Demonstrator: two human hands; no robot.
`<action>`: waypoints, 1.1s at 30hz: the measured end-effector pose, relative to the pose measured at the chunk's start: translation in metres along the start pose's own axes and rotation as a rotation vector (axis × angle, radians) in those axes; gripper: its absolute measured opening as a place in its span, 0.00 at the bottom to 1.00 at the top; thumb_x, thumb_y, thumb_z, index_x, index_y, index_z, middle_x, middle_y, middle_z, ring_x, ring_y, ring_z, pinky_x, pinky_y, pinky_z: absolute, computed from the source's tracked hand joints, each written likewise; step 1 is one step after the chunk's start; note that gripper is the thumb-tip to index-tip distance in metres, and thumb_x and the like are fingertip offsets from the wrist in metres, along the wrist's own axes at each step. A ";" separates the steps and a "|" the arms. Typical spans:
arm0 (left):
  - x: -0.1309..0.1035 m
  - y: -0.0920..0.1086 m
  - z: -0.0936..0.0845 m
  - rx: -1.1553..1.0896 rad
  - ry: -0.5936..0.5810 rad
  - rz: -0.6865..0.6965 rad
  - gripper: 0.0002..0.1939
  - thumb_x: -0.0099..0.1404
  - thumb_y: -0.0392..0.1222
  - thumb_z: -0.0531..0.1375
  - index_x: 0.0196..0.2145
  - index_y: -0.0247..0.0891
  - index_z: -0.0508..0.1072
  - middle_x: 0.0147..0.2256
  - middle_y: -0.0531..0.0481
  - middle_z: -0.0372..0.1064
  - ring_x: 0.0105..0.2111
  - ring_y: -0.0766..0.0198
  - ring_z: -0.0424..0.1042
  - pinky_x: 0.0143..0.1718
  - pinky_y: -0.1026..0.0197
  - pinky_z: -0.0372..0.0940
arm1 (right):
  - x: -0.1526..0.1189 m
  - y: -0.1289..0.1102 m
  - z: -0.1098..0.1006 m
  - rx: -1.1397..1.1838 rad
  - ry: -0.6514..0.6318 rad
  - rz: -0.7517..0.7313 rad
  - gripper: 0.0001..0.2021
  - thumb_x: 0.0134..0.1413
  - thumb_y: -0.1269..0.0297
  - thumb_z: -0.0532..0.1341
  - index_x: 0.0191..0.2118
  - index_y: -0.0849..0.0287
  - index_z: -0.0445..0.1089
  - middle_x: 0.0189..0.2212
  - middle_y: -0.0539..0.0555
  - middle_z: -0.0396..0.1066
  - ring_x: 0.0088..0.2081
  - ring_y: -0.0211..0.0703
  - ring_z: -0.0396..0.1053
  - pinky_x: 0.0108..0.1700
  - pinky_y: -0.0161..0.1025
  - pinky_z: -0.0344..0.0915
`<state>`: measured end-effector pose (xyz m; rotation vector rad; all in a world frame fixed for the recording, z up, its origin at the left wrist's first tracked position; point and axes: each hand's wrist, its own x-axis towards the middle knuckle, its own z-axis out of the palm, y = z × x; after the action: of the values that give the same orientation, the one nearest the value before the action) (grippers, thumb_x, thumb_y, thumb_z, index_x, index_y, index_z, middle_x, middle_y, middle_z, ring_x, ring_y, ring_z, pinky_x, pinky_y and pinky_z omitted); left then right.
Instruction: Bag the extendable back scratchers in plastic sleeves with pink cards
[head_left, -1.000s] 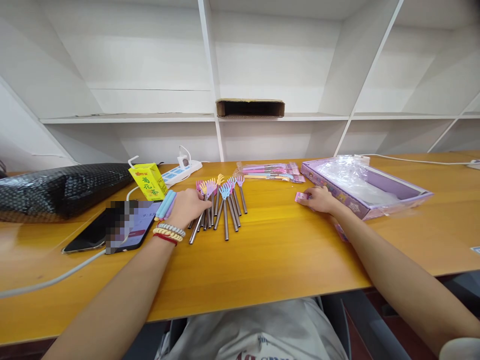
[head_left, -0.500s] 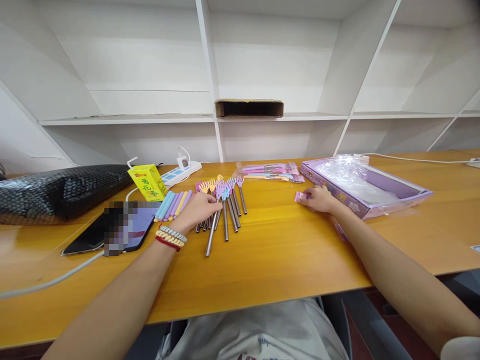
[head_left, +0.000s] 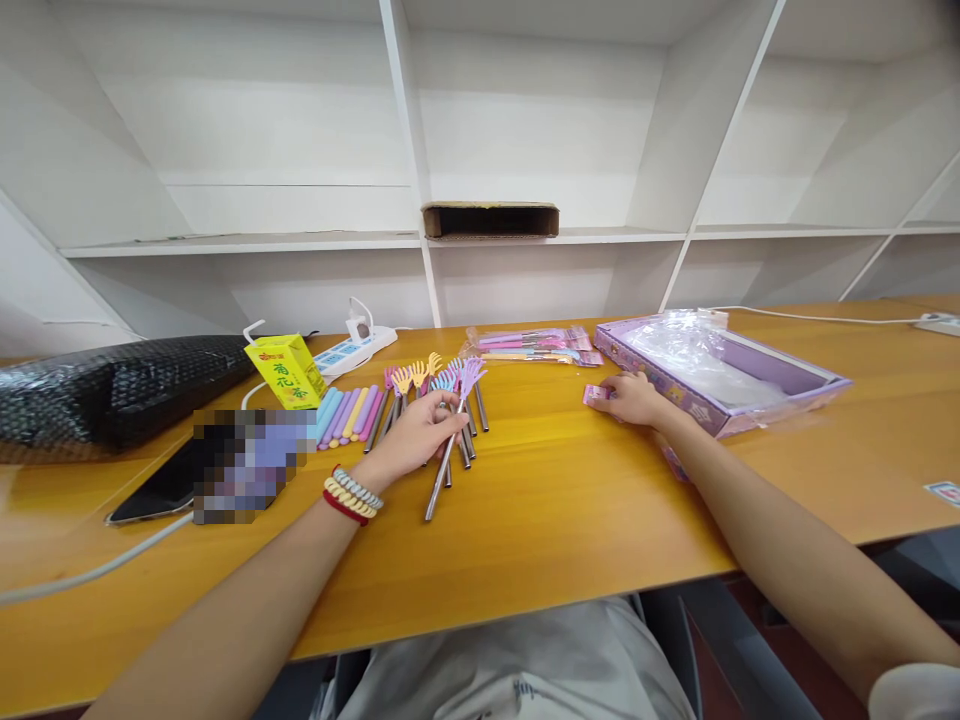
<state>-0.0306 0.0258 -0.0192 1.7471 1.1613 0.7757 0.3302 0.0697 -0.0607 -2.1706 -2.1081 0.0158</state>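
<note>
Between the thumb and fingers of my left hand [head_left: 416,437] is a back scratcher [head_left: 438,486] with a purple claw head and a metal rod. Its head points away from me, and its lower end slants down toward the table. Around and behind that hand lie several more back scratchers [head_left: 405,379] with yellow, pink and blue heads. A row of pastel handle sleeves [head_left: 349,417] lies to their left. My right hand [head_left: 634,399] rests on the table, fingers closed on a small pink printed piece [head_left: 595,396], most of it hidden by the hand.
Several bagged back scratchers [head_left: 532,344] lie at the back. A purple box [head_left: 780,405] with clear plastic stands right. To the left are a yellow drink carton [head_left: 286,372], a power strip [head_left: 356,350], phones [head_left: 165,475] and a black wrapped bundle [head_left: 112,395].
My left hand has moved slightly right and toward me, lifting the purple back scratcher from the pile and turning it. My right hand stays on the pink piece.
</note>
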 end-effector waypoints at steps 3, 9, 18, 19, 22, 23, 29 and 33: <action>-0.003 0.001 0.003 0.059 0.035 0.081 0.20 0.59 0.51 0.56 0.44 0.38 0.61 0.21 0.57 0.63 0.15 0.72 0.56 0.17 0.68 0.51 | 0.001 0.000 0.000 0.007 0.008 -0.002 0.28 0.47 0.41 0.53 0.46 0.57 0.70 0.44 0.61 0.69 0.49 0.58 0.61 0.49 0.47 0.54; -0.006 0.000 0.005 0.388 0.235 0.258 0.17 0.58 0.52 0.56 0.40 0.37 0.67 0.21 0.56 0.65 0.21 0.68 0.63 0.26 0.64 0.59 | 0.001 -0.001 0.002 0.047 0.073 -0.037 0.25 0.47 0.45 0.56 0.45 0.57 0.71 0.42 0.60 0.70 0.48 0.54 0.63 0.50 0.45 0.53; -0.005 -0.002 0.006 0.756 0.305 0.321 0.14 0.60 0.49 0.53 0.36 0.38 0.71 0.22 0.54 0.69 0.23 0.64 0.68 0.29 0.63 0.59 | -0.006 -0.007 -0.008 0.113 0.155 -0.089 0.22 0.43 0.52 0.61 0.43 0.59 0.72 0.37 0.57 0.73 0.42 0.49 0.67 0.47 0.40 0.56; -0.004 -0.003 0.005 0.771 0.324 0.306 0.15 0.60 0.50 0.53 0.36 0.38 0.72 0.22 0.54 0.69 0.24 0.64 0.69 0.29 0.63 0.59 | -0.006 -0.007 -0.008 0.113 0.145 -0.084 0.22 0.44 0.51 0.61 0.42 0.59 0.73 0.37 0.57 0.73 0.41 0.49 0.67 0.46 0.40 0.57; 0.001 -0.007 0.000 0.795 0.398 0.257 0.17 0.61 0.51 0.51 0.37 0.38 0.72 0.23 0.52 0.71 0.26 0.62 0.70 0.30 0.62 0.59 | -0.005 -0.006 -0.006 0.097 0.105 -0.078 0.22 0.45 0.47 0.59 0.41 0.59 0.73 0.36 0.57 0.73 0.41 0.49 0.66 0.46 0.40 0.57; 0.002 -0.009 -0.002 0.804 0.420 0.237 0.17 0.61 0.51 0.51 0.37 0.38 0.73 0.24 0.52 0.71 0.26 0.61 0.70 0.30 0.62 0.59 | -0.004 -0.006 -0.005 0.087 0.091 -0.080 0.22 0.45 0.47 0.59 0.40 0.59 0.74 0.36 0.58 0.72 0.41 0.49 0.66 0.46 0.40 0.57; 0.011 -0.012 -0.022 0.907 0.496 0.055 0.20 0.60 0.52 0.50 0.38 0.38 0.74 0.25 0.48 0.73 0.31 0.54 0.71 0.32 0.58 0.60 | -0.002 -0.006 -0.001 0.012 0.048 -0.092 0.20 0.49 0.48 0.56 0.35 0.59 0.74 0.41 0.61 0.70 0.47 0.53 0.63 0.49 0.44 0.54; 0.016 -0.015 -0.035 1.025 0.478 -0.016 0.20 0.60 0.53 0.49 0.33 0.39 0.75 0.26 0.44 0.73 0.33 0.49 0.71 0.34 0.55 0.60 | -0.003 -0.007 -0.003 0.004 0.087 -0.090 0.21 0.50 0.48 0.55 0.37 0.60 0.74 0.42 0.63 0.69 0.48 0.54 0.62 0.51 0.47 0.53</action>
<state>-0.0607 0.0548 -0.0177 2.4141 2.1464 0.6349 0.3236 0.0663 -0.0577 -2.0338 -2.1527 -0.0808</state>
